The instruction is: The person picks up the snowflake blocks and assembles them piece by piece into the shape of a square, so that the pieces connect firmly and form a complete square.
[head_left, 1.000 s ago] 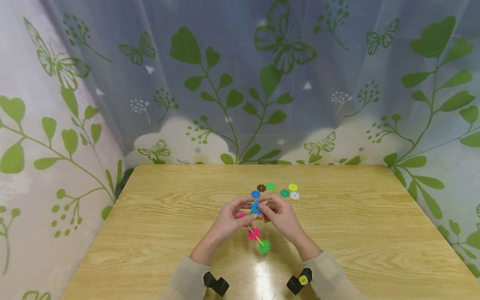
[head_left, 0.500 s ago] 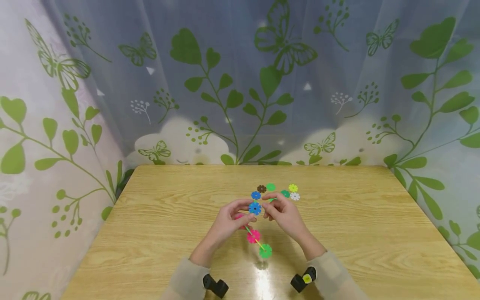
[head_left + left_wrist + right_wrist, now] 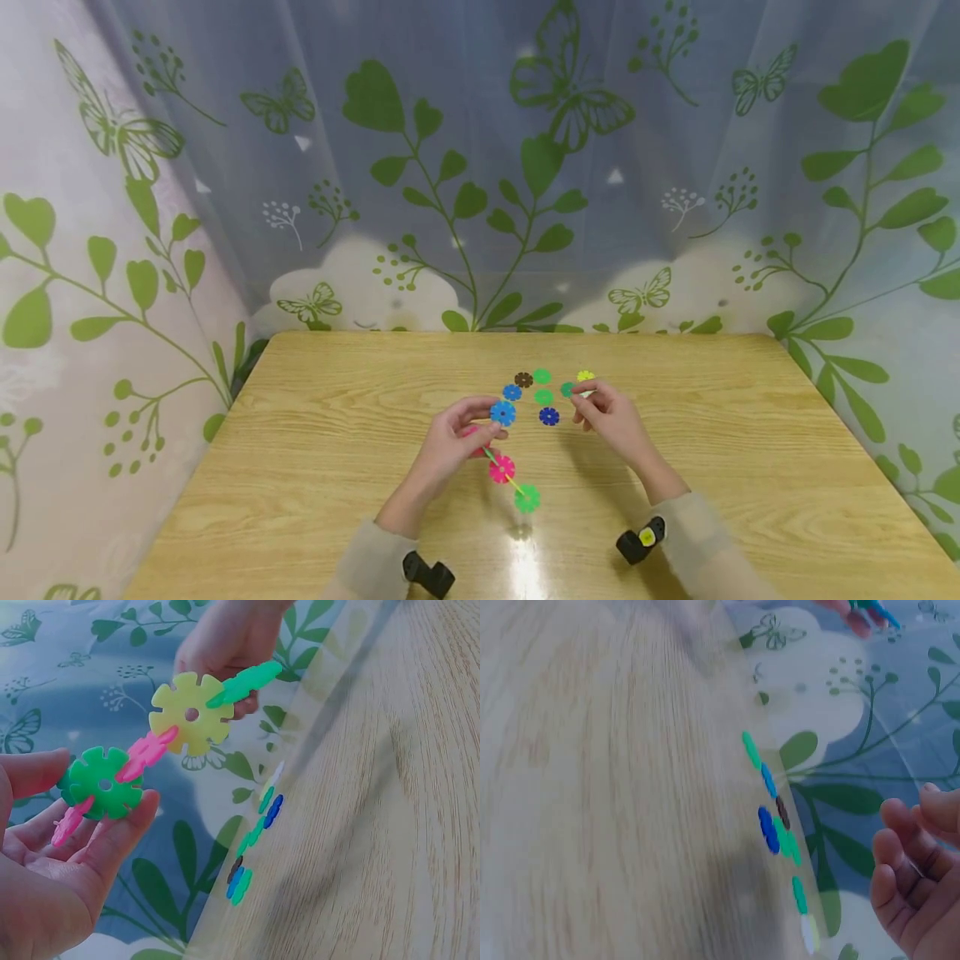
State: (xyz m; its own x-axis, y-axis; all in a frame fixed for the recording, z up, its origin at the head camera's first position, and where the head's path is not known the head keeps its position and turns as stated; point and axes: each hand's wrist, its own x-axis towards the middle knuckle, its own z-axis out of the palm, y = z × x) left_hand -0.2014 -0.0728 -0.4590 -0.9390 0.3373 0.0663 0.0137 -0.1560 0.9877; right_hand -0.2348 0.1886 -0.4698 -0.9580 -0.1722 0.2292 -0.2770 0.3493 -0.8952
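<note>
Your left hand grips a chain of notched, flower-shaped plastic discs in green, pink and yellow. Thumb and fingers take the edges of a green disc; the chain hangs above the wood-grain counter, one run trailing from those fingers toward you. A bright blue notched disc stands at the left fingertips and appears joined to the chain.

Your right hand shows nothing in its loosely bent fingers, which lie just beside a teal plastic disc. A yellow plastic disc lies beyond them, with a white plastic disc beside it, hidden in the head view. Between your two sets of fingers lies a dark blue plastic disc.

Handling, as judged: the chain should be light, its discs stiff, smooth and not readily broken; the slotted joints are the weak points and may twist or slip if swung. Support it by a disc's rim, close to a joint. A loose disc, thin and flat, may skid; pinch its notched rim from opposite sides, fingers clear of the slots.
</note>
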